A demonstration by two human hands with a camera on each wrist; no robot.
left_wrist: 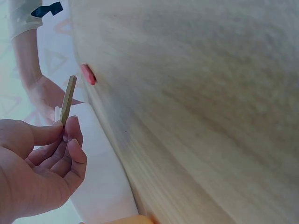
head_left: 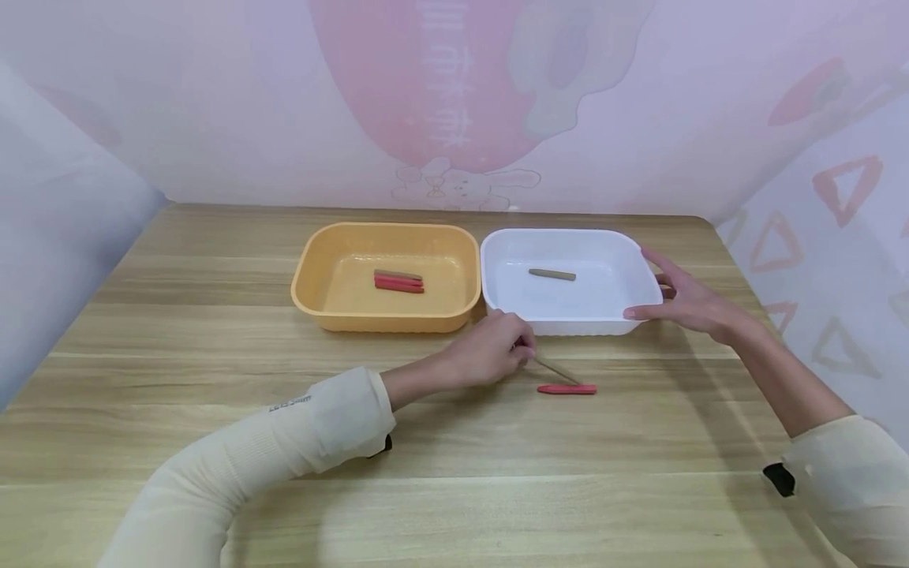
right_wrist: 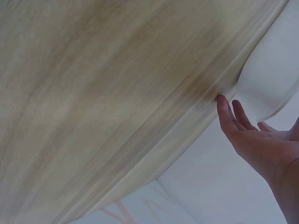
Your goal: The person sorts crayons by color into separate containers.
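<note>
brown crayon's (head_left: 557, 369) near end hidden by fingers (head_left: 524, 351), right-wrist view blurred

The person is wearing cream ribbed sleeves (head_left: 284, 442) reaching to mid-forearm, the hands showing bare. Small dark lettering is sitting near the left cuff (head_left: 289, 403), lower centre-left. A black tab is peeking out at each cuff (head_left: 779, 478).

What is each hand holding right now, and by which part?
The left hand pinches an olive-brown crayon by one end. The right hand holds nothing; its straight fingers rest against the white tray.
</note>
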